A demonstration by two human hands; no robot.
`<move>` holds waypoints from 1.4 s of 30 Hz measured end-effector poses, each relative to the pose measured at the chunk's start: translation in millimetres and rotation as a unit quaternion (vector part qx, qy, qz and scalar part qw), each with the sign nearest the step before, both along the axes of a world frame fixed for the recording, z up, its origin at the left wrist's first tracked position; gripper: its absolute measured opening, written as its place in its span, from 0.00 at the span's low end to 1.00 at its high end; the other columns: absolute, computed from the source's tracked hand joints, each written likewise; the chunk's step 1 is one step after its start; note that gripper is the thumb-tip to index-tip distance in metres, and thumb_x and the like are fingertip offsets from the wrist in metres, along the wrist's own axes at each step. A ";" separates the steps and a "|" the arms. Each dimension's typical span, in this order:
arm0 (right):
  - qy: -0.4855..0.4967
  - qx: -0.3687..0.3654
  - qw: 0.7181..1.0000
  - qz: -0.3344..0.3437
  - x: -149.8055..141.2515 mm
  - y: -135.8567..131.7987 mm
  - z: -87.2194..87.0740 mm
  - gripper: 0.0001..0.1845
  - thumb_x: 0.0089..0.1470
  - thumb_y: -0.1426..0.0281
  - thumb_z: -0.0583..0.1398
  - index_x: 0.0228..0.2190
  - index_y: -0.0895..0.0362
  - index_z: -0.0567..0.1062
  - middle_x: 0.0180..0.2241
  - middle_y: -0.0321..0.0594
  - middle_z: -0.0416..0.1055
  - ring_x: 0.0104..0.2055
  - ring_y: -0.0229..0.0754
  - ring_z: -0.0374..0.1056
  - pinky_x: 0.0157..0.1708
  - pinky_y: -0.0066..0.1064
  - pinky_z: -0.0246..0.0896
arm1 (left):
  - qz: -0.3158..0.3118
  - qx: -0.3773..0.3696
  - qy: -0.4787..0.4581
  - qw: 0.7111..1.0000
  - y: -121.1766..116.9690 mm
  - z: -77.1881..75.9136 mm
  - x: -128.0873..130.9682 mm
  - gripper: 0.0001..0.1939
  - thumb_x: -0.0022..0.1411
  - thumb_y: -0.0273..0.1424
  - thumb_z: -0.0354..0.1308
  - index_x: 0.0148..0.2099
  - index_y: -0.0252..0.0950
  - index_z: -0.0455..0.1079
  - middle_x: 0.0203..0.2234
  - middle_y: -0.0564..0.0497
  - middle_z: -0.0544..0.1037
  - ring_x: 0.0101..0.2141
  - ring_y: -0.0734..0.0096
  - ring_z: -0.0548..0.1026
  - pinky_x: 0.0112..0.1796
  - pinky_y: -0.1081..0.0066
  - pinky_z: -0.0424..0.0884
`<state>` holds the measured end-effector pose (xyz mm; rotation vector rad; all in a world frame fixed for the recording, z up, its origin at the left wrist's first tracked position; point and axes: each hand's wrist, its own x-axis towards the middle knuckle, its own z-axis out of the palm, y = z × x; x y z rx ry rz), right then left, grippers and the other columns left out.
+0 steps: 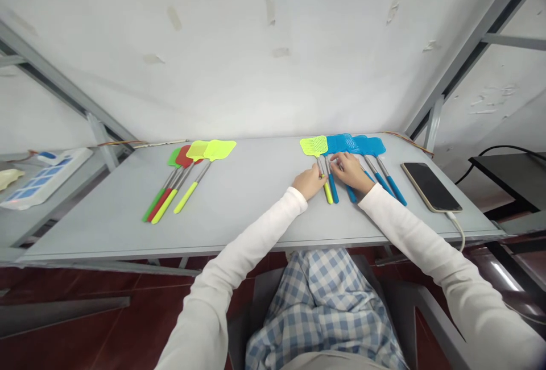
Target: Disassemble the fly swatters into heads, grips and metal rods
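Observation:
My left hand (309, 182) is closed at the shaft of a yellow-green fly swatter (314, 146), whose handle points toward me. Beside it, my right hand (352, 172) bends its fingers over the shafts of several blue fly swatters (370, 145) and partly covers them. The thumb and fingers of that hand come together near a blue shaft, though their exact contact is hard to see. The blue heads overlap in a row along the wall, with blue handles fanned toward the front edge.
Farther left on the grey table (256, 211) lie yellow-green fly swatters (219, 149), with a red fly swatter (183, 157) and a green fly swatter (173, 157) partly under them. A phone (431, 187) with a cable lies at right. A white power strip (49, 177) sits far left.

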<state>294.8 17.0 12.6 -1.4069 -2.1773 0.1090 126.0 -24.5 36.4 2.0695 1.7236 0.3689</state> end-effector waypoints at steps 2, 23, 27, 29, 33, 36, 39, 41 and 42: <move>-0.009 0.035 0.997 0.062 -0.6 -3.8 0.4 0.17 0.60 0.64 0.52 0.46 0.57 0.73 0.40 0.48 0.68 0.45 0.49 0.63 0.49 0.41 0.55 | 0.003 0.006 -0.006 1.000 -2.8 0.1 -8.5 0.15 0.66 0.42 0.47 0.46 0.39 0.66 0.39 0.47 0.79 0.43 0.61 0.76 0.42 0.66 0.68; -0.099 0.032 0.993 -0.059 1.0 -11.7 -5.1 0.15 0.59 0.65 0.50 0.39 0.58 0.73 0.41 0.51 0.69 0.45 0.54 0.62 0.43 0.42 0.55 | 0.319 0.175 0.224 0.904 -33.5 -25.1 -277.1 0.18 0.61 0.35 0.45 0.44 0.28 0.69 0.41 0.31 0.73 0.46 0.45 0.70 0.45 0.53 0.66; -0.097 0.019 0.993 -0.070 -2.3 -14.7 -1.9 0.18 0.56 0.57 0.54 0.38 0.58 0.72 0.42 0.52 0.68 0.47 0.56 0.61 0.44 0.43 0.54 | 0.297 0.184 0.180 0.920 -34.8 -19.5 -258.4 0.14 0.61 0.35 0.47 0.43 0.32 0.68 0.39 0.36 0.73 0.42 0.50 0.72 0.41 0.58 0.68; -0.100 0.010 0.992 -0.072 -1.8 -13.0 -2.5 0.16 0.54 0.60 0.55 0.38 0.58 0.71 0.41 0.52 0.68 0.47 0.56 0.60 0.45 0.43 0.53 | 0.271 0.188 0.144 0.933 -37.6 -14.2 -237.8 0.14 0.62 0.35 0.47 0.45 0.34 0.66 0.41 0.39 0.72 0.41 0.55 0.73 0.37 0.62 0.68; -0.107 0.023 0.989 -0.102 3.4 -11.3 -0.6 0.14 0.51 0.66 0.56 0.38 0.60 0.70 0.41 0.54 0.68 0.45 0.57 0.60 0.43 0.44 0.54 | 0.168 0.217 0.051 0.960 -38.1 -1.5 -187.0 0.12 0.64 0.35 0.49 0.47 0.38 0.63 0.43 0.45 0.70 0.43 0.63 0.73 0.36 0.68 0.68; -0.095 0.083 0.988 -0.087 1.9 -18.9 10.2 0.15 0.57 0.67 0.51 0.41 0.61 0.71 0.41 0.55 0.68 0.44 0.55 0.61 0.43 0.43 0.55 | 0.090 0.237 0.013 0.967 -31.2 6.1 -151.6 0.11 0.64 0.35 0.49 0.47 0.38 0.63 0.43 0.46 0.70 0.43 0.67 0.72 0.35 0.70 0.68; -0.118 0.146 0.981 0.046 -9.8 -31.0 24.7 0.19 0.62 0.70 0.44 0.44 0.60 0.71 0.43 0.52 0.70 0.46 0.51 0.62 0.47 0.41 0.56 | 0.027 0.247 0.025 0.968 -21.6 12.1 -121.0 0.12 0.65 0.35 0.48 0.49 0.38 0.64 0.43 0.47 0.71 0.40 0.69 0.73 0.33 0.72 0.66; -0.147 0.172 0.968 0.113 -20.8 -35.8 32.3 0.21 0.63 0.72 0.43 0.50 0.59 0.70 0.48 0.51 0.69 0.52 0.49 0.61 0.52 0.41 0.54 | -0.019 0.251 0.053 0.966 -15.4 15.6 -104.1 0.14 0.66 0.37 0.47 0.51 0.39 0.65 0.44 0.47 0.71 0.39 0.69 0.74 0.31 0.72 0.65; -0.158 0.181 0.963 0.124 -25.7 -36.3 35.4 0.22 0.63 0.72 0.43 0.53 0.58 0.68 0.52 0.50 0.68 0.56 0.49 0.59 0.54 0.43 0.53 | -0.039 0.253 0.070 0.964 -12.5 17.0 -97.1 0.16 0.67 0.39 0.46 0.52 0.40 0.66 0.44 0.47 0.72 0.39 0.69 0.74 0.30 0.72 0.64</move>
